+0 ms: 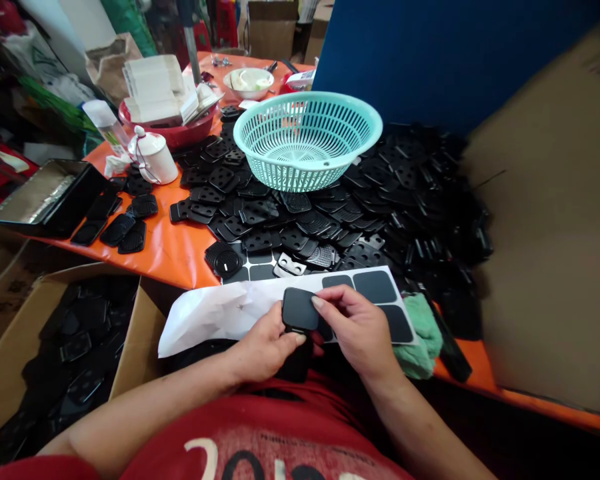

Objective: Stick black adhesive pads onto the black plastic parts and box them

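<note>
My left hand (265,343) is closed on a small black plate (298,309) with rounded corners, its thumb at the lower edge. My right hand (363,330) pinches the right edge of the same plate's flat dark face between thumb and fingers. Whether a separate thin layer lies on that face, I cannot tell. Beneath both hands spreads a white backing sheet (215,305) bearing dark rounded-square stickers (375,287); its left part is bare and curled. Just past the sheet lie a round-ribbed black piece (223,259) and a pale metal plate with holes (291,265).
A heap of black plates (405,173) covers much of the orange table (157,257). On it rests a turquoise basket (307,143). A white lidded mug (155,157) stands left, a green cloth (423,333) right. A carton (130,333) of black pieces sits lower left; cardboard (550,233) bounds the right.
</note>
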`<state>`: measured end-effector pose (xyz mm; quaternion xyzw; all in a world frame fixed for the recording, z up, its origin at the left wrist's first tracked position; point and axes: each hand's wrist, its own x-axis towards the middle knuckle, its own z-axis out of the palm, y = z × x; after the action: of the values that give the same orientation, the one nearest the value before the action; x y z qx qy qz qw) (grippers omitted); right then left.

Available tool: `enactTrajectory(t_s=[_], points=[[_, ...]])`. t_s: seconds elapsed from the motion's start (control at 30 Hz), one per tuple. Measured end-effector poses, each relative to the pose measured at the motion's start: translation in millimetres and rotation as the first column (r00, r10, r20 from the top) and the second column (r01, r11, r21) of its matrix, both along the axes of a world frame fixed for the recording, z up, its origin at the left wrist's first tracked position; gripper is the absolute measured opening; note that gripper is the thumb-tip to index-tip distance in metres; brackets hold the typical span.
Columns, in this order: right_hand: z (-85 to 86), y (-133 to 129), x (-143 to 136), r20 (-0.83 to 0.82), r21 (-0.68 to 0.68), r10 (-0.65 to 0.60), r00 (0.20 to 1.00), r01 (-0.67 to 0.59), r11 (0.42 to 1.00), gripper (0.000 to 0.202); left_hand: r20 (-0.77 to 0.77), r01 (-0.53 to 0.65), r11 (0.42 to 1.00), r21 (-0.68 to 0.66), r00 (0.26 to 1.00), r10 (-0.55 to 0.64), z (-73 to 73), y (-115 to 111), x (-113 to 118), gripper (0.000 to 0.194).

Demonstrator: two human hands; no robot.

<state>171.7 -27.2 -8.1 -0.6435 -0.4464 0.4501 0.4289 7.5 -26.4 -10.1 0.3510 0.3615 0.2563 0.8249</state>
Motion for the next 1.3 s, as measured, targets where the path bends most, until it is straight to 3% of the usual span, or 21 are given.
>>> enactTrajectory(t_s=[0.13, 0.2, 0.33, 0.4, 0.47, 0.57, 0.63, 0.73, 0.8, 0.9, 0.97, 1.07, 1.17, 1.23, 1.3], points=[[1.7, 0.5, 1.2, 0.222, 0.1, 0.052, 0.974, -0.076, 0.992, 0.016, 0.033, -0.014, 1.0, 0.01, 0.999, 0.014, -1.9, -0.6, 0.0, 0.05], [3.1, 1.1, 2.0, 0.384, 0.18, 0.094, 0.919, -0.174, 0.968, 0.013, 0.045, -0.018, 1.0, 0.007, 0.999, 0.017, -3.6, -0.8, 0.2, 0.051], [4.0, 1.6, 3.0, 0.754, 0.293, 0.058, 0.655, -0.414, 0.862, 0.019, 0.043, -0.038, 0.999, 0.034, 0.998, 0.037, -7.1, -1.4, 0.3, 0.044], [2.8, 1.2, 3.7, 0.848, 0.276, 0.023, 0.53, -0.478, 0.834, 0.024, 0.063, -0.063, 0.997, 0.04, 0.996, 0.061, -9.5, -1.9, 0.1, 0.043], [0.9, 0.9, 5.0, 0.877, 0.254, 0.021, 0.48, -0.5, 0.828, 0.025, 0.116, -0.073, 0.997, 0.003, 0.991, 0.072, -13.0, -2.5, -0.2, 0.047], [-1.2, 0.6, 7.3, 0.843, 0.224, 0.077, 0.533, -0.477, 0.85, 0.024, 0.191, -0.065, 0.995, -0.072, 0.979, 0.078, -19.5, -3.5, -0.8, 0.054], [-1.1, 0.7, 8.2, 0.761, 0.186, 0.143, 0.633, -0.425, 0.886, 0.018, 0.21, -0.068, 0.993, -0.092, 0.974, 0.086, -22.4, -4.2, -1.1, 0.054], [0.4, 1.8, 8.6, 0.476, 0.086, 0.234, 0.848, -0.31, 0.947, 0.014, 0.233, -0.072, 0.991, -0.115, 0.968, 0.098, -21.4, -5.2, -2.1, 0.052], [1.4, 3.9, 9.4, 0.199, 0.017, 0.216, 0.956, -0.224, 0.974, 0.028, 0.248, -0.063, 0.989, -0.133, 0.964, 0.094, -17.2, -6.0, -3.2, 0.052], [1.6, 7.5, 10.8, -0.146, -0.069, 0.183, 0.972, -0.195, 0.978, 0.041, 0.257, -0.054, 0.987, -0.153, 0.962, 0.093, -9.8, -6.8, -4.4, 0.05], [1.4, 8.5, 9.2, -0.247, -0.091, 0.195, 0.949, -0.223, 0.97, 0.036, 0.227, -0.074, 0.984, -0.165, 0.968, 0.111, -6.5, -6.5, -3.2, 0.047], [3.3, 7.4, 2.0, -0.239, -0.058, 0.187, 0.953, -0.206, 0.977, 0.032, 0.101, -0.102, 0.984, -0.145, 0.988, 0.117, -3.3, -4.1, 2.3, 0.048], [8.3, 8.3, 0.7, -0.149, 0.055, 0.277, 0.949, -0.272, 0.961, 0.025, -0.068, -0.105, 0.989, -0.102, 0.993, 0.098, 6.2, 2.8, 1.5, 0.049], [11.1, 12.3, 10.7, 0.029, 0.181, 0.317, 0.948, -0.316, 0.931, 0.022, -0.212, -0.104, 0.992, -0.067, 0.973, 0.088, 20.3, 11.3, -15.2, 0.047], [11.7, 18.2, 28.9, 0.27, 0.326, 0.198, 0.942, -0.284, 0.902, 0.021, -0.423, -0.098, 0.995, 0.035, 0.9, 0.103, 39.8, 22.4, -52.3, 0.046]])
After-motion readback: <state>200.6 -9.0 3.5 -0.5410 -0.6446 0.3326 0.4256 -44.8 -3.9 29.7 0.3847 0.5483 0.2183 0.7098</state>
